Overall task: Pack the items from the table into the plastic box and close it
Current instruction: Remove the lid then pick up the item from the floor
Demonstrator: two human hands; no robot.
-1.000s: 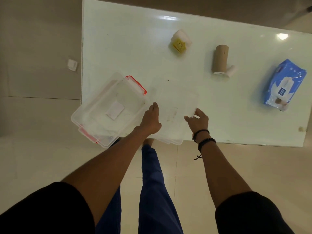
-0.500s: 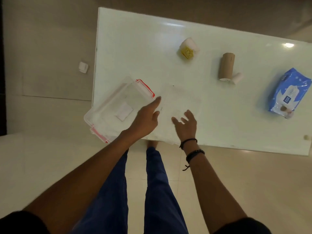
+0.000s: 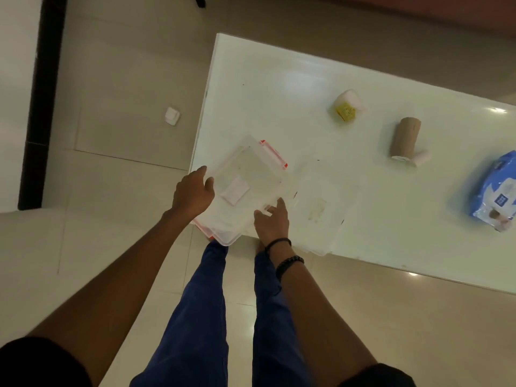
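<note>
Centre of frame: clear plastic box [image 3: 259, 174] with red latches, lid off, askew on the lower left corner of the white table [image 3: 251, 79], partly overhanging the edge. Inside, only a small white rectangle [image 3: 236, 189] flat on the bottom; sticker or loose slip, cannot tell. Just right of the box, flat on the table: clear lid [image 3: 326, 208], close against the box wall.

Left hand [image 3: 192, 194] cupped round the box's left wall, thumb at the rim, holding it. Right hand [image 3: 270, 220] at the box's lower right corner, fingers spread on the rim; gripping or merely resting, cannot tell. Two dark wristbands [image 3: 282, 247] on that wrist.

Farther right and higher in the frame, all well apart from the box: yellow-and-white pack [image 3: 346, 108]; brown roll [image 3: 405, 138] with a small white roll [image 3: 422, 157] touching its lower end; blue wipes pack [image 3: 494, 191] at the right edge. Between the box and those items, the lid.

Left of the table, on the floor: small white square object [image 3: 172, 116]. Lower centre: blue trouser legs [image 3: 201, 303].
</note>
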